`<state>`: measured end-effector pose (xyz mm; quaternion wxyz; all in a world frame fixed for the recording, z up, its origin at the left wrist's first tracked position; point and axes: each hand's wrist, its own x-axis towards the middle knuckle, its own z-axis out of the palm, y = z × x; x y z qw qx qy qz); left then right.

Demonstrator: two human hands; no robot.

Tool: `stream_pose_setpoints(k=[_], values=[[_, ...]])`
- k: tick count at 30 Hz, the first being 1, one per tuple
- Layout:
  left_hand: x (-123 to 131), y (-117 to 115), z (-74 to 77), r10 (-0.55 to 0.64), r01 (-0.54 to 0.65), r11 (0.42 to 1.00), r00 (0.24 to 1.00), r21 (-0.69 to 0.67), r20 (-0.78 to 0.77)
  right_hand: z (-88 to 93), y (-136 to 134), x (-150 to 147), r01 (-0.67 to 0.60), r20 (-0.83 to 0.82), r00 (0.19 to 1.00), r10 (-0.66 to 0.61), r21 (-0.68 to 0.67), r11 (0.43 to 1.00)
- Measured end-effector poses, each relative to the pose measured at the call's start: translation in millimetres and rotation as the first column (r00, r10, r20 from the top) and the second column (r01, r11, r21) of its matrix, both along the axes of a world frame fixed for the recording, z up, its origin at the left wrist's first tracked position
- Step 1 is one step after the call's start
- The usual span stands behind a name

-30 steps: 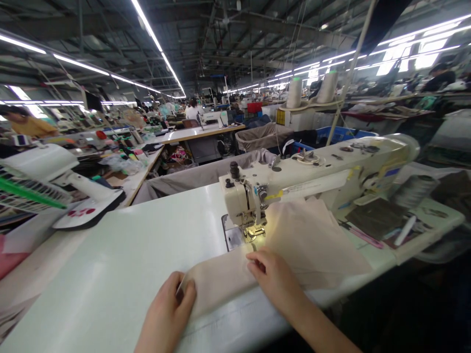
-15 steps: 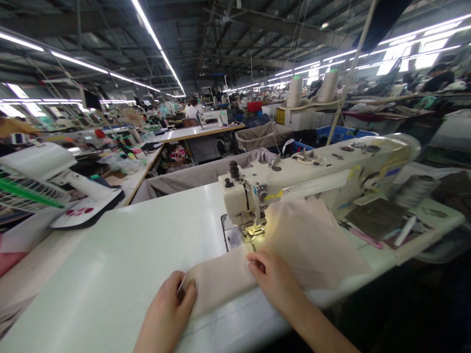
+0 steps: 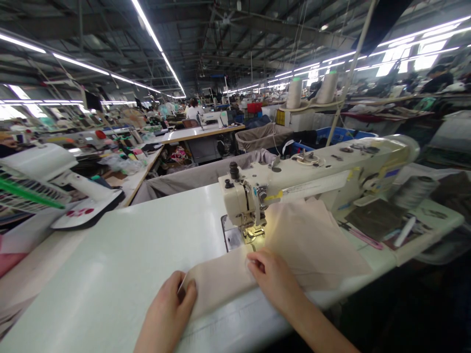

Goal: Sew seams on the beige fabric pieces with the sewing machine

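A beige piece of fabric point(image 3: 221, 279) lies on the pale sewing table, in front of the sewing machine point(image 3: 243, 196). My left hand point(image 3: 172, 299) pinches its left end between thumb and fingers. Close to the presser foot point(image 3: 253, 234), my right hand point(image 3: 270, 272) is closed on the fabric's upper right part, fingertips pressed together at the edge. More of the beige fabric spreads out flat under the machine arm, to the right of the needle. The lamp at the needle lights the cloth there.
Pink-handled snips point(image 3: 366, 239), a dark cloth scrap point(image 3: 377, 218) and a grey thread cone point(image 3: 415, 191) lie right of the machine. A white fan point(image 3: 88, 198) stands at the left. Behind the table hangs a grey cloth bin point(image 3: 198, 174). A person point(image 3: 193, 109) sits farther back.
Both hands and the fabric stay almost exactly where they were. At the far left, an orange-yellow shape behind the fan is gone from its place.
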<state>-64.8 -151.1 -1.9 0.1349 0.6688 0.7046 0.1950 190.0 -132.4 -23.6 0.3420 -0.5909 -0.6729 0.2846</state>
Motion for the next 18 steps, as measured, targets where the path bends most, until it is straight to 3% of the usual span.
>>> stream_pose_setpoints(k=[12, 18], values=[[-2.3, 1.6, -2.6, -0.002, 0.002, 1.0, 1.0, -0.001, -0.006, -2.9, 1.5, -0.7, 0.01, 0.004, 1.0, -0.01, 0.008, 1.0], [3.6, 2.8, 0.3, -0.006, 0.005, 1.0, 0.999, -0.026, -0.032, 4.8, 2.7, -2.5, -0.001, 0.06, 0.998, 0.002, -0.011, 1.0]])
